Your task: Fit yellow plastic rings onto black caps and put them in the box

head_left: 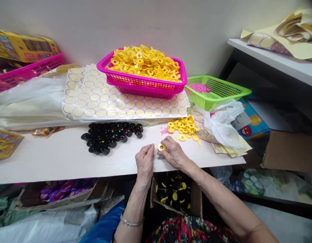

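Note:
My right hand [174, 153] pinches a small yellow ring cap [161, 146] with a dark centre, over the table's front part. Whether a black cup is under the cap is hidden by the fingers. Just left of it, my left hand [145, 160] is closed, thumb against the fingers; anything in its grip is too small or hidden to make out. Beyond my right hand lie a loose pile of yellow ring caps [185, 126] and some tiny pink beads [164, 130]. Several small black cups [105, 148], some with coloured bits in them, stand grouped to the left.
A pink basket [146, 82] heaped with yellow caps rests on sticker sheets [95, 104]. Behind right are a green basket [219, 96] and a plastic bag [227, 125] with beads. Below the table edge, a cardboard box [198, 199] holds black-and-yellow pieces.

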The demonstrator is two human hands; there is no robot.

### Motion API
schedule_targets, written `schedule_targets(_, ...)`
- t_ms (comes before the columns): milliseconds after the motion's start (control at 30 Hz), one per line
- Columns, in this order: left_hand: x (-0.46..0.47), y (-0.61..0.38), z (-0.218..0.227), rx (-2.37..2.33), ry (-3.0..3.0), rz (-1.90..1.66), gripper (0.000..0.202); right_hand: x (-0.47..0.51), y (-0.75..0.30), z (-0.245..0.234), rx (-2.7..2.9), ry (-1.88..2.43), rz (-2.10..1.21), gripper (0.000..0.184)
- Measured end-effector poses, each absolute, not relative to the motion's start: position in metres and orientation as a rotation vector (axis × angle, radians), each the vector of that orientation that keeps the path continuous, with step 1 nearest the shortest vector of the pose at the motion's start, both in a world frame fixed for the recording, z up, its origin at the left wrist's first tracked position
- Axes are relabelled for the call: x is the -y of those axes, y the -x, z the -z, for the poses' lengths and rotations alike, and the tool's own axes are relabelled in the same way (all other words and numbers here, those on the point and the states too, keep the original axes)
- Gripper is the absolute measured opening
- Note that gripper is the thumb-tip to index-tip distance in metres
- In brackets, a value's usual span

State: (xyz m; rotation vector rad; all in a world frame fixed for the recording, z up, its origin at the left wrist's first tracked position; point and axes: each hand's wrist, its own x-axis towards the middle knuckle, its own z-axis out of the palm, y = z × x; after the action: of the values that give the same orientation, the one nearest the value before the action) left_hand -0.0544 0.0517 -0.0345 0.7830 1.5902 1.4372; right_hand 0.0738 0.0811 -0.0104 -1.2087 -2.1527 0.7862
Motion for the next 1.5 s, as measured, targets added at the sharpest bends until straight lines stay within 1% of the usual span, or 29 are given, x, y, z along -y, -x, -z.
schedule_targets(133,-0.060,0.050,0.038,-1.581,-0.881,-1.374,0.033,-0.081,-0.072,0.011,2.161,1.234,-0.802,0.001)
schedule_targets(167,-0.062,0.049,0.039,-1.569,-0.904,-1.360,0.032,-0.080,-0.072,0.011,2.138,1.237,-0.829,0.002)
schedule_targets(467,-0.065,0.046,0.043,-1.584,-1.031,-1.310,0.026,-0.079,-0.074,0.017,1.704,1.159,-1.146,0.019)
schedule_targets(567,-0.064,0.046,0.041,-1.613,-1.043,-1.307,0.027,-0.077,-0.073,0.022,1.528,1.145,-1.353,0.022)
schedule_targets(667,-0.063,0.044,0.041,-1.644,-1.042,-1.284,0.029,-0.077,-0.069,0.028,1.319,1.197,-1.506,0.031)
schedule_targets(733,-0.063,0.043,0.042,-1.663,-1.023,-1.273,0.031,-0.077,-0.066,0.031,1.217,1.254,-1.528,0.033)
schedule_targets(967,-0.063,0.036,0.041,-1.650,-0.954,-1.310,0.032,-0.077,-0.060,0.026,1.069,1.306,-1.604,0.024)
schedule_targets(1100,-0.060,0.027,0.034,-1.555,-0.638,-1.436,0.031,-0.075,-0.059,0.026,1.004,1.286,-1.633,0.025)
schedule_targets(1200,-0.063,0.023,0.028,-1.491,-0.492,-1.437,0.031,-0.076,-0.058,0.023,0.975,1.277,-1.655,0.024)
schedule_targets(1300,-0.068,0.025,0.024,-1.481,-0.545,-1.420,0.026,-0.076,-0.057,0.021,0.996,1.273,-1.614,0.023)
schedule_targets(1400,-0.070,0.028,0.027,-1.464,-0.595,-1.384,0.025,-0.074,-0.055,0.025,1.010,1.300,-1.539,0.027)
schedule_targets(1500,-0.067,0.033,0.033,-1.444,-0.663,-1.331,0.030,-0.073,-0.054,0.033,0.970,1.281,-1.634,0.030)
